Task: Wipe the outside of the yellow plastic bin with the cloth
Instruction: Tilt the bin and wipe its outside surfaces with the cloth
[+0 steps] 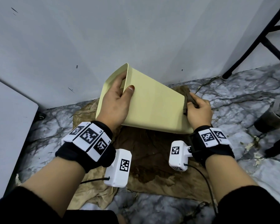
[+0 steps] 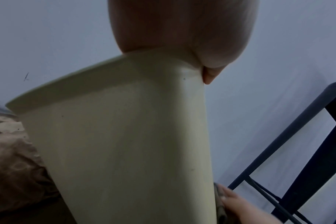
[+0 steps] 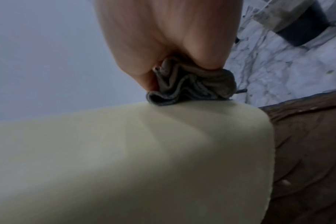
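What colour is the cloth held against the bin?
Grey-brown, dull and dark; the cloth shows best in the right wrist view.

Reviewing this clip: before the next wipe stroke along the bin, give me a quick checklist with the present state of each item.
1. Left hand grips the bin at its rim: ok.
2. Right hand holds the cloth: ok.
3. Cloth touches the bin's outside, at the bottom edge: ok.
4. Bin tipped over the brown sheet on the floor: ok.
5. Far side of the bin wiped: cannot tell.
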A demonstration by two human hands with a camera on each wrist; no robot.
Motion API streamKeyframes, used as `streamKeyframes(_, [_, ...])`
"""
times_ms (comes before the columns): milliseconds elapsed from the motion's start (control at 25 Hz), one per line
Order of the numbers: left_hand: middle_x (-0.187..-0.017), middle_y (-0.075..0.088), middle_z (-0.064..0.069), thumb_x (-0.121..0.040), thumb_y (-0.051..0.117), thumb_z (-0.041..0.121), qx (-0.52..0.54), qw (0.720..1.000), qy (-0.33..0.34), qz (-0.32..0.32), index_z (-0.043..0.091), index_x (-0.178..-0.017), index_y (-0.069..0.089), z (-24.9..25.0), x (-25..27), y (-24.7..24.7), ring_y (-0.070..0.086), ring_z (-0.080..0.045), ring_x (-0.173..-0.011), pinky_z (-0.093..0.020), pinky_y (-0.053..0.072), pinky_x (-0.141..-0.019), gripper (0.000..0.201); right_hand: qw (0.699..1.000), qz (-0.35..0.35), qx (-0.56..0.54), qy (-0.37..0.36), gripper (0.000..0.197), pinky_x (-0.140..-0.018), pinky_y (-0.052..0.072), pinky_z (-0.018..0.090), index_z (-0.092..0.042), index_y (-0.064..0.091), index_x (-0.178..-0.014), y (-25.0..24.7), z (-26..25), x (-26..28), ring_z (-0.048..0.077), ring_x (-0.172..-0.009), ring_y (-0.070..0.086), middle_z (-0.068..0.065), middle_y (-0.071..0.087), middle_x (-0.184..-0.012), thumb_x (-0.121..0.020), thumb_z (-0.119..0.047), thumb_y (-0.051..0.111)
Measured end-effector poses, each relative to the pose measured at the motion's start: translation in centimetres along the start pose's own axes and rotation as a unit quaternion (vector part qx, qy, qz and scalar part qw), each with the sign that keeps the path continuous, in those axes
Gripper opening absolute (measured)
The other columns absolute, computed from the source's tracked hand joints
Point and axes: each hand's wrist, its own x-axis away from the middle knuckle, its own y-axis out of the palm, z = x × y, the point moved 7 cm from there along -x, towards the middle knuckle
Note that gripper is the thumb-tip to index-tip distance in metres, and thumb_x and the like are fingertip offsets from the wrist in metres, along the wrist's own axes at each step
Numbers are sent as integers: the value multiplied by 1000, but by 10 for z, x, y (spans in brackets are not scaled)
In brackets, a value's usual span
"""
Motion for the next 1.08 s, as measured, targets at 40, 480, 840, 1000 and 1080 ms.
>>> streamKeyframes(40, [-79,65,17,-91,46,23,0,1000,3,2,50,-107,42,0,-1,0,63,-2,-73,-29,52,-80,32,1000,-10,-4,-19,38,-109,26,29,-30,57,-119,5,-13,5,33,-122,39,8,49,-127,-86,-14,48])
streamKeyframes(480, [-104,62,-2,-90,42,8,-14,1000,-1,16,29,-109,39,2,-11,-7,60,-11,-81,-26,47,-72,29,960,-47,-17,-275,38,-86,11,-4,-28,60,-115,61,-117,70,31,-105,46,4,58,-107,-81,-18,50])
streamKeyframes(840, [-74,63,9,-91,47,13,-16,996,49,74,26,-100,50,9,-8,-14,57,1,-61,-16,44,-61,16,965,-65,-38,-252,30,-82,20,1,-30,60,-115,57,-122,71,21,-101,36,0,57,-111,-88,-21,53])
streamKeyframes(1000, [-57,60,15,-91,49,15,-30,997,47,62,27,-100,52,8,-9,-11,51,4,-54,-9,39,-54,15,978,-61,-19,-201,30,-80,20,14,-32,58,-117,44,-100,53,16,-100,28,1,55,-116,-90,-22,50])
streamKeyframes(1080, [-47,57,21,-91,49,15,-35,996,43,66,26,-100,53,9,-10,-13,49,5,-49,-6,35,-50,15,986,-56,0,-155,30,-83,19,15,-32,57,-118,34,-80,40,19,-104,30,2,53,-121,-92,-22,47])
